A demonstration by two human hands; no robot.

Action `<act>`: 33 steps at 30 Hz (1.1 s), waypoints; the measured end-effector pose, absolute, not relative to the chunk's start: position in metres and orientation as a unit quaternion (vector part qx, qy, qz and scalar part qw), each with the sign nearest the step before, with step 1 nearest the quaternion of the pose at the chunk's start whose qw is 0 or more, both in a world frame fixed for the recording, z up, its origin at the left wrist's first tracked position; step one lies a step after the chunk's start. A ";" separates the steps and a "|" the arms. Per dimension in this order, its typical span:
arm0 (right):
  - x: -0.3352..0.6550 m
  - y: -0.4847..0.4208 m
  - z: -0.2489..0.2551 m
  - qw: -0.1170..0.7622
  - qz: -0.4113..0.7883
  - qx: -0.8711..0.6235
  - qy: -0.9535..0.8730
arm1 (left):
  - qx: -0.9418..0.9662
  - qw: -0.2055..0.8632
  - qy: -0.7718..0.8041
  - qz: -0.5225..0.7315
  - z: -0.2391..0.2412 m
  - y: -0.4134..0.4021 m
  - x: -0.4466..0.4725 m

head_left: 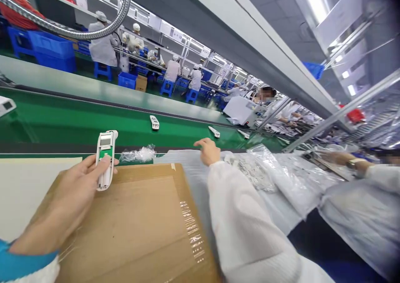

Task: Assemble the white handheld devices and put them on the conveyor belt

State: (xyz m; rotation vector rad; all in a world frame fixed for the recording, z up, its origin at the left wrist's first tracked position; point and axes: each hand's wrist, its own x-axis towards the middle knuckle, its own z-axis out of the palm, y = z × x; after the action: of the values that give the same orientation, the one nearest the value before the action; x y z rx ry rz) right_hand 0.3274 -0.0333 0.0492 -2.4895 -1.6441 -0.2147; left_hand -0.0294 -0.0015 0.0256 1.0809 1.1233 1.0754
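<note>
My left hand is closed around a white handheld device, held upright above the cardboard box. A small grey screen and a strip of green circuit board show on its front, with my thumb over the lower part. My right hand reaches out to the near edge of the green conveyor belt. Its index finger points left and nothing shows in it; the other fingers are partly hidden. Closest to it on the belt lies a similar white device. Another white device lies further left.
A taped cardboard box lies before me. Crumpled clear plastic sits by the belt. Plastic bags of small parts lie on the right, near a co-worker's arm. A metal hose hangs at upper left.
</note>
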 end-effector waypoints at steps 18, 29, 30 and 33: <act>0.427 -0.097 0.075 0.004 0.026 -0.858 -0.512 | 0.533 0.631 0.431 0.364 0.041 -0.022 -0.011; 0.217 -0.035 0.073 0.415 0.509 -0.513 -0.552 | 0.670 0.468 0.409 0.406 0.022 -0.018 -0.010; 0.202 -0.033 0.066 0.428 0.525 -0.484 -0.554 | 0.681 0.460 0.406 0.399 0.021 -0.017 -0.011; 0.176 -0.030 0.044 0.471 0.531 -0.454 -0.539 | 0.699 0.440 0.407 0.390 0.018 -0.016 -0.013</act>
State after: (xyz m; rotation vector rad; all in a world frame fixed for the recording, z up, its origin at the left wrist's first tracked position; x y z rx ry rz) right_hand 0.1765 -0.0301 0.0441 -1.1119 -1.3194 1.3005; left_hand -0.0127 -0.0156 0.0182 1.7355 1.0117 0.9691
